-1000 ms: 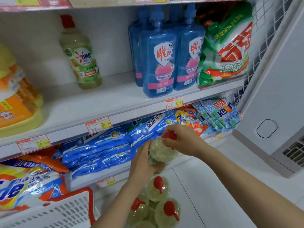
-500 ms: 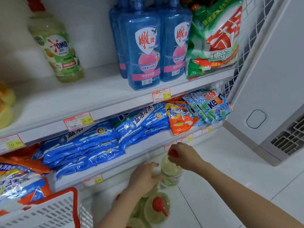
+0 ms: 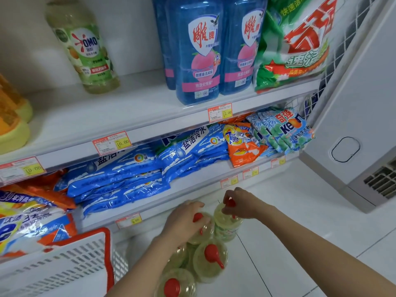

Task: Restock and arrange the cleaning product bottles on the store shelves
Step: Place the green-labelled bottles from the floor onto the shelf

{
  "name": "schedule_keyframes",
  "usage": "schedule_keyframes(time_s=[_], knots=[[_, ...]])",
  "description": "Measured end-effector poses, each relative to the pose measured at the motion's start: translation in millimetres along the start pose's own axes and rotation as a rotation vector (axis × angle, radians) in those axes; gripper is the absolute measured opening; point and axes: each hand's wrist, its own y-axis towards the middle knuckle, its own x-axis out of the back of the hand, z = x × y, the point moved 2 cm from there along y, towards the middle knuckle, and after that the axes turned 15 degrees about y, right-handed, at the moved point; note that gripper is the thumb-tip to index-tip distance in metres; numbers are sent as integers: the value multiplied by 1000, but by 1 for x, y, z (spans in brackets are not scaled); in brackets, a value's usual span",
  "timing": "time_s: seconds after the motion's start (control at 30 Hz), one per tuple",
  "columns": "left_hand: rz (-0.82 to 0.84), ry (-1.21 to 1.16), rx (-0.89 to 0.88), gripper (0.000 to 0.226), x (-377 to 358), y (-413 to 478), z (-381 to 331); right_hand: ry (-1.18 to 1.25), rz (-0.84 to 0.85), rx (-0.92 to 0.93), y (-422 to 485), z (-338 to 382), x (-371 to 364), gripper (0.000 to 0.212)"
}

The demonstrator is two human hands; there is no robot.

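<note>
Mid-pickup, judging by the grips: fetching stock from the floor for the shelf. Pinches with the right hand, fingertips closed on the red cap, a yellow-green bottle standing upright far below and to the right of the shelved OMO bottle. Curls the left hand over the shoulder of a second bottle, just beside the first on the side nearer the OMO bottle. Leaves further red-capped bottles upright in the same cluster, further still from the OMO bottle. Shows bare shelf just right of the OMO bottle, with the blue bottles beyond that gap. Calls next, probably, for lifting both straight up clear of the cluster, then setting them upright beside the OMO bottle, labels forward. Likely needs a firmer hold than a cap pinch for a full bottle; risks a swing or slip otherwise.
</note>
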Motion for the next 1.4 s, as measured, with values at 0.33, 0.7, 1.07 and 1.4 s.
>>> schedule_keyframes(time_s=[0.33,0.7,1.07,1.4], knots=[[-982,253,17,39,161,-43,80,513,-315,676,-16,190,80,15],[-669,483,285,65,198,-48,178,719,-260,571,109,369,96,72],[-762,517,289,48,200,-43,185,660,-512,390,191,416,107,98],[-706,474,286,53,203,-46,183,474,-521,489,150,412,102,88]])
